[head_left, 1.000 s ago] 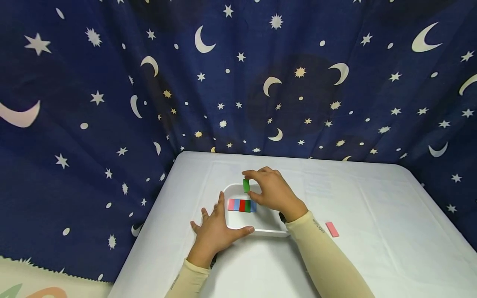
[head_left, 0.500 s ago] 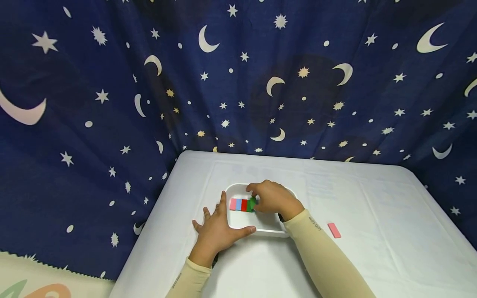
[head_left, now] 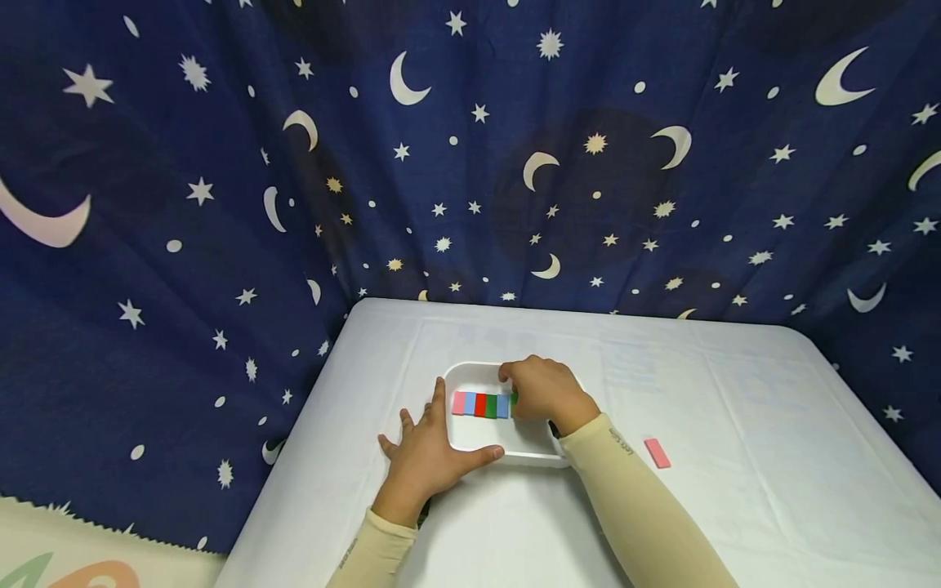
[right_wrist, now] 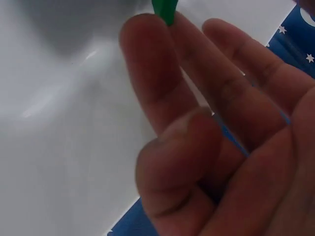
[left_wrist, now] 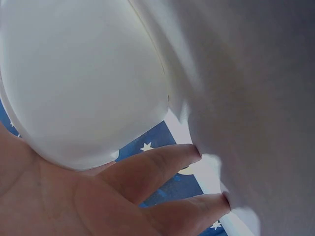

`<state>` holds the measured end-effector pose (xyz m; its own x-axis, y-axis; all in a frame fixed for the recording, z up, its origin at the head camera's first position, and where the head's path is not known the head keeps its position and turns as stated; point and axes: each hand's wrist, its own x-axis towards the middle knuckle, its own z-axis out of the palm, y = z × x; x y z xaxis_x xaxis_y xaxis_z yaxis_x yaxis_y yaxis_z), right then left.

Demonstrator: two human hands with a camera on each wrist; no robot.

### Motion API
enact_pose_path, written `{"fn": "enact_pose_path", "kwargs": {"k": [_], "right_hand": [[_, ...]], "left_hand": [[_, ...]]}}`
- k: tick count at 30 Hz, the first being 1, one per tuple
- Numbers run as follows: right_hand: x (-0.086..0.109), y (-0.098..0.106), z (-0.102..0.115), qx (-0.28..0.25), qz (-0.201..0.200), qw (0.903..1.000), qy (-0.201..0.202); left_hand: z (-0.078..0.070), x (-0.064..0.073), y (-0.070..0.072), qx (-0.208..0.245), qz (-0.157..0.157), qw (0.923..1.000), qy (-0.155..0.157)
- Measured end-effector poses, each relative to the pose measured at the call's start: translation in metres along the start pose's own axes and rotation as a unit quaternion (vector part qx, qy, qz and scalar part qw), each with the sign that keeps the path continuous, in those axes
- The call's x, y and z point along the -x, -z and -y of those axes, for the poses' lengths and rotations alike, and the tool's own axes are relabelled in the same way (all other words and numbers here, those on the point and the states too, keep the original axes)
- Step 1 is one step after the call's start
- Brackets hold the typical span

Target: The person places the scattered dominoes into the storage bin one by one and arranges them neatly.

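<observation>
The right hand has its fingers bent downward, index and thumb slightly parted and gripping a green tile at the fingertips, most of it hidden behind them; how firmly cannot be told. That tile sits inside the white tray, just beside the three o'clock end of a row of tiles: pink, light blue, red, green and blue. At the tray's eight o'clock corner, the left hand holds nothing between its digits, index stretched toward twelve along the tray's end, thumb toward three along its near rim, other fingers fanned toward eleven. The sleeved forearms slant in from five and seven o'clock. A loose pink tile lies on the white tablecloth, between three and four o'clock from the tray.
</observation>
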<state>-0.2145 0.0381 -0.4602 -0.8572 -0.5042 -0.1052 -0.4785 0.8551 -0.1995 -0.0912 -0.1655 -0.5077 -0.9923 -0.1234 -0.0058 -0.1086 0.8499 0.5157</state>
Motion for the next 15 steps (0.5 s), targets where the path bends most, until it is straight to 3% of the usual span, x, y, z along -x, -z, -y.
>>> {"fn": "enact_pose_path", "kwargs": {"k": [15], "right_hand": [[-0.0015,-0.0044,0.0007,0.026,0.015,0.9995,-0.003]], "left_hand": [[0.0018,0.0004,-0.0001,-0.004,-0.001,1.0000,-0.006]]}}
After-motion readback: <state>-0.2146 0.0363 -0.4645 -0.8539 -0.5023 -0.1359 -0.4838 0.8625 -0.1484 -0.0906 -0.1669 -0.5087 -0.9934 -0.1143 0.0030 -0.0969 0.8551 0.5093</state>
